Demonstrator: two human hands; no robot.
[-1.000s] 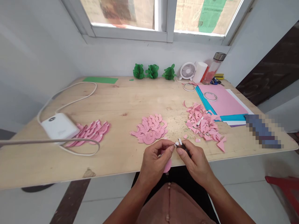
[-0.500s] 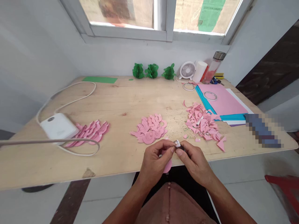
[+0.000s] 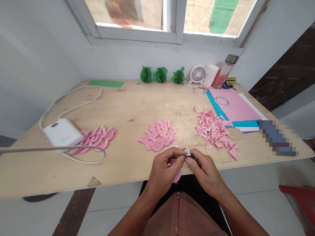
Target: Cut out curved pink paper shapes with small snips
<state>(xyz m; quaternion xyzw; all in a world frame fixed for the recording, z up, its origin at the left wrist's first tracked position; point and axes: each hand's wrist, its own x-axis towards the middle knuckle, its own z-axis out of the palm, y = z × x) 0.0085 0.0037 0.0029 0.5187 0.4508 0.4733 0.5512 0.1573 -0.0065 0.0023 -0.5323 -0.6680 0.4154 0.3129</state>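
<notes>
At the table's front edge, my two hands meet with their fingertips almost touching. My left hand is closed in a pinch, and a rounded pink paper cutout hangs below its fingers. Thumb and fingers of my right hand close round a small dark object with a white end; its kind is too hidden to tell. The left fingertips touch or nearly touch that white end. Just beyond my left hand lies a heap of curved pink cutouts. Pink paper scraps are piled beyond my right hand.
Folded pink pieces lie left by a white power bank with a looping cable. Several green paper figures, a fan and a bottle line the back. Paper sheets with a tape roll lie right.
</notes>
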